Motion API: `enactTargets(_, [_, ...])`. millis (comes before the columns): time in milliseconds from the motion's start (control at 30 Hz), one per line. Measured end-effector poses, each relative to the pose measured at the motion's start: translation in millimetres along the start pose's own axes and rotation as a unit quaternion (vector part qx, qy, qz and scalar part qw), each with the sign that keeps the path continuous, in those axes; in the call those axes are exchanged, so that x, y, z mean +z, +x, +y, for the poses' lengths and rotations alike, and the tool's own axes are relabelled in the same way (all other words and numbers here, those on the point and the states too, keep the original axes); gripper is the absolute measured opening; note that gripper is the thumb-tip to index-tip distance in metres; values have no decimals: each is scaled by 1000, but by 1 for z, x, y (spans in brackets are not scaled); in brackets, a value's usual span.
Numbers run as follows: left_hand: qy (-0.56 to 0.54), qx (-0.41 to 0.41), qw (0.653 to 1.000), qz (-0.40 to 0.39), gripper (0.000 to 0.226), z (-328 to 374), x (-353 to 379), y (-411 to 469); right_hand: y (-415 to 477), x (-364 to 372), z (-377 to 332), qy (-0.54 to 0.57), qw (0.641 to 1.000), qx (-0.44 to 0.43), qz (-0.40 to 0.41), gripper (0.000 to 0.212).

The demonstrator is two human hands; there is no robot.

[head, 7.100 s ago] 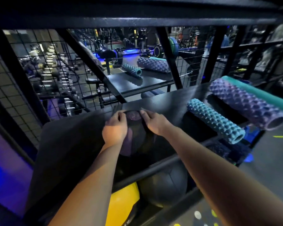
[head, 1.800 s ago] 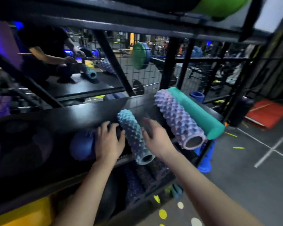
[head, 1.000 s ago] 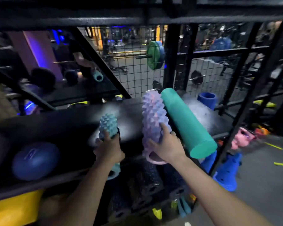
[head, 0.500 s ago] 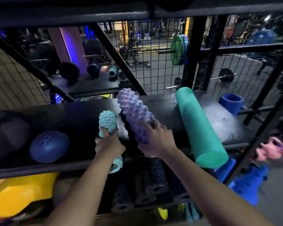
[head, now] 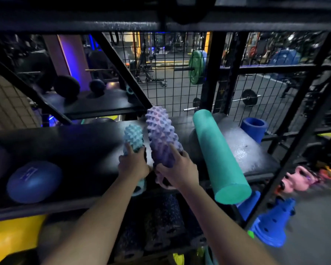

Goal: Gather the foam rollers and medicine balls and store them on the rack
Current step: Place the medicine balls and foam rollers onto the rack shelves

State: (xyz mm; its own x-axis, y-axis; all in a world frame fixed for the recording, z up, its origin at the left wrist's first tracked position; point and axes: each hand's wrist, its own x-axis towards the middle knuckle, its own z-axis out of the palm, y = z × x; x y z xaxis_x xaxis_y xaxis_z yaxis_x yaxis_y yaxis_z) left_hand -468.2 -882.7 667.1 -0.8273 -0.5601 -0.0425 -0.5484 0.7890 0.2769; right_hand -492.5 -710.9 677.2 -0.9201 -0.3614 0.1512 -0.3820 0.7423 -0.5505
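The left hand (head: 133, 165) curls its fingers over the near part of the small teal knobbed foam roller (head: 133, 135). The right hand (head: 177, 170) grips the purple knobbed foam roller (head: 161, 134) just beside it. Both rollers lie on the black rack shelf (head: 75, 142), with their near ends over its front edge. To the right a smooth teal foam roller (head: 216, 155) also overhangs. A blue medicine ball (head: 33, 181) rests at the shelf's left. The dark shapes (head: 161, 222) below are perhaps more rollers.

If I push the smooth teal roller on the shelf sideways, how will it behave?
The smooth teal roller is a plain cylinder, so it would probably roll easily. Its near end overhangs the shelf edge, so it may tip off if pulled forward. It looks like foam, likely light.
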Motion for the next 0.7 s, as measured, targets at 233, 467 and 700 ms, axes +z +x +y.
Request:
enactTargets(233, [-13,13,1000,-12,81,-8,9,15,8,1,2,-15,998,9,-58,102])
enactTargets(467, [-75,-24,997,-17,80,-26,1,11,40,-69,47,-96,991,87,42,86])
enactTargets(700, [-63,-34,997,-18,77,-21,2,9,70,-71,105,-50,967,226,-108,151])
